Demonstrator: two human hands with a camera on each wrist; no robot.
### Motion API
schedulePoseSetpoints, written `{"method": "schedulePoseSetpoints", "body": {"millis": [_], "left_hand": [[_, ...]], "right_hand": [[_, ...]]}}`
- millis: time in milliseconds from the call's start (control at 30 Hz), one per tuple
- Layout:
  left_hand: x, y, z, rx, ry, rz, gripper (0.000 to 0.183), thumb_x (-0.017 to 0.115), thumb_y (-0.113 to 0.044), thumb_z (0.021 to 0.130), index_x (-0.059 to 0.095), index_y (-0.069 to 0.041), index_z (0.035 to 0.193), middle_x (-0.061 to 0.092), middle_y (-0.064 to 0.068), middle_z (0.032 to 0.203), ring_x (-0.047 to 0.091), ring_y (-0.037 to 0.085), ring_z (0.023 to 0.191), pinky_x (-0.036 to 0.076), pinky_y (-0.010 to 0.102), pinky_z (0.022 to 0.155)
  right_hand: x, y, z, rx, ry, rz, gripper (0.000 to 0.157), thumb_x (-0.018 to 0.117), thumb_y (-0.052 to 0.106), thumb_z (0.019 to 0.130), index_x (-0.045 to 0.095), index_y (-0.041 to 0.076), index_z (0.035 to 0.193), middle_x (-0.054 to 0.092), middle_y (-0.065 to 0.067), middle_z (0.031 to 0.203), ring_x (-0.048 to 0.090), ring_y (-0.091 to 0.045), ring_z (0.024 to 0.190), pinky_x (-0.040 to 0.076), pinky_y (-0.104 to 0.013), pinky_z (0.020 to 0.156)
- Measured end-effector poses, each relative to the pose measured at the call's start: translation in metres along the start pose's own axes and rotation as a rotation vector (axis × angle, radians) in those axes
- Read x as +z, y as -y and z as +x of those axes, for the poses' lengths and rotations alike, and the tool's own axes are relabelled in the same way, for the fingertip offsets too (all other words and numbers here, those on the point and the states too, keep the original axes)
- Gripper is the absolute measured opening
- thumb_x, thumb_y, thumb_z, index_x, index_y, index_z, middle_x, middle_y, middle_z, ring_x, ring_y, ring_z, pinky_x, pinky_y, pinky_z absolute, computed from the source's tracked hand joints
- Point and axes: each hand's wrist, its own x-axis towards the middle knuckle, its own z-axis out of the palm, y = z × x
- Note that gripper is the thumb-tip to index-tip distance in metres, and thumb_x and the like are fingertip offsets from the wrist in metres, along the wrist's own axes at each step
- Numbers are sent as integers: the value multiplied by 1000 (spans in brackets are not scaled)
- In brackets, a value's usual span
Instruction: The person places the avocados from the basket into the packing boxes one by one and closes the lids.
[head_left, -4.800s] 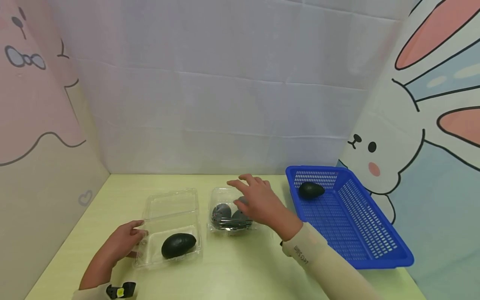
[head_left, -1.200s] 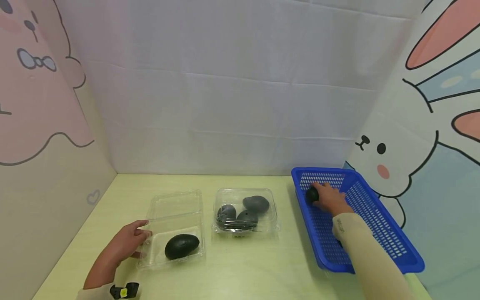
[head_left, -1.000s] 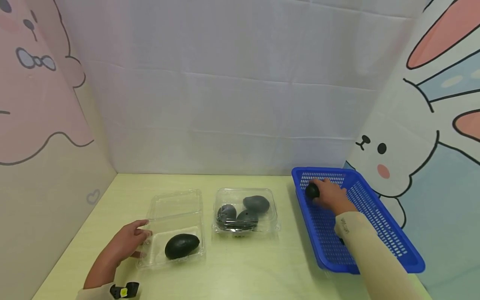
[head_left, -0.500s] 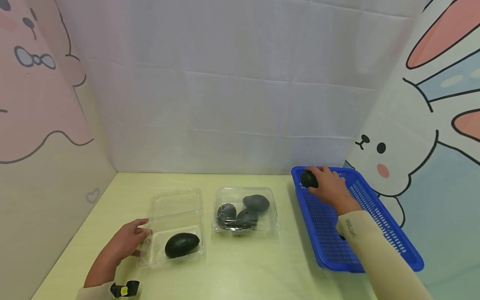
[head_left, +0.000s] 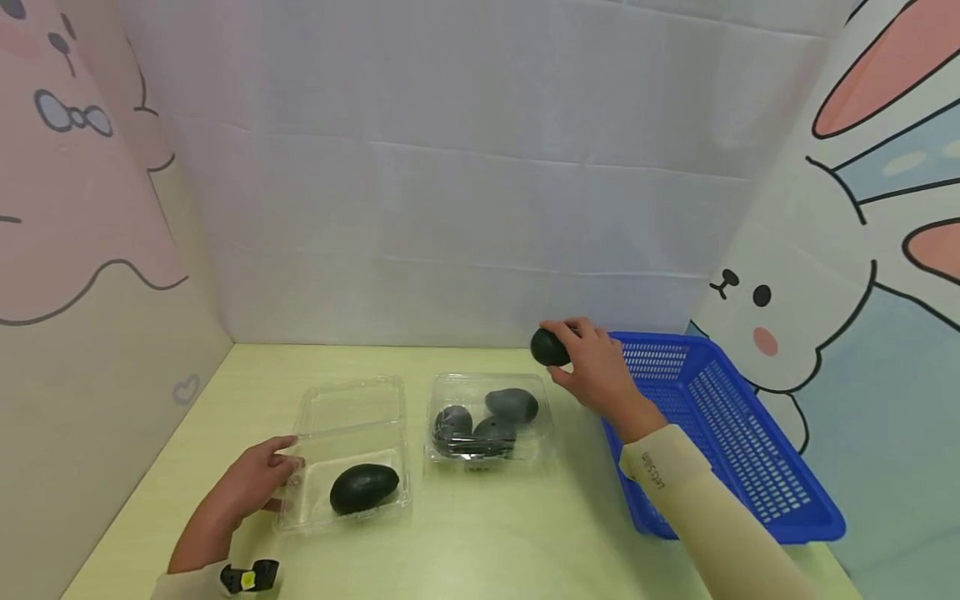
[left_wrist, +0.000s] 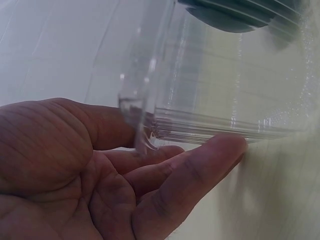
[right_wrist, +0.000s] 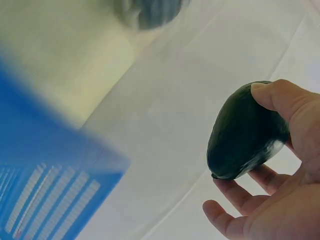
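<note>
My right hand [head_left: 600, 375] holds a dark green avocado [head_left: 550, 347] between thumb and fingers, in the air between the basket and the closed clamshell. In the right wrist view the thumb presses on top of this avocado [right_wrist: 245, 132] and fingers support it below. At the left, my left hand [head_left: 255, 482] grips the side edge of an open clear plastic clamshell [head_left: 311, 504], its lid folded back. One avocado [head_left: 364, 489] lies inside. The left wrist view shows the thumb at the clamshell's rim [left_wrist: 145, 120] and fingers under it.
A closed clear clamshell [head_left: 542, 442] with three avocados inside stands at the middle of the table. To the right sits a blue perforated basket [head_left: 637, 508], partly hidden by the right arm. A white curtain [head_left: 450, 208] hangs behind the table.
The right hand reached from the closed clamshell into the basket, took hold of an avocado, lifted it and carried it left past the rim. The left hand stays on the open clamshell.
</note>
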Motion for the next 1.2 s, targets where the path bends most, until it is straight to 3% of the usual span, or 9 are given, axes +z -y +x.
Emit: {"method": "schedulePoseSetpoints", "body": {"millis": [200, 467, 1200], "left_hand": [[0, -1, 1, -10, 1, 1, 57, 50, -11, 107, 27, 16, 152, 52, 42, 134, 60, 50, 117, 62, 42, 69], [-1, -5, -2, -6, -1, 3, 56, 49, -12, 107, 28, 16, 151, 52, 43, 133, 58, 53, 118, 62, 43, 70], [-3, -2, -2, 17, 11, -62, 54, 39, -10, 107, 27, 18, 152, 50, 44, 134, 60, 52, 115, 62, 45, 71]], "right_hand": [[12, 30, 7, -19, 12, -8, 69, 83, 24, 89, 52, 25, 151, 51, -19, 141, 54, -47, 119, 44, -63, 92], [23, 52, 14, -43, 24, 3, 68, 83, 26, 90, 53, 27, 150, 52, -17, 140, 55, -46, 120, 42, -65, 101], [45, 124, 25, -194, 72, -20, 67, 81, 28, 92, 50, 27, 152, 52, -11, 142, 55, -39, 121, 44, -58, 97]]}}
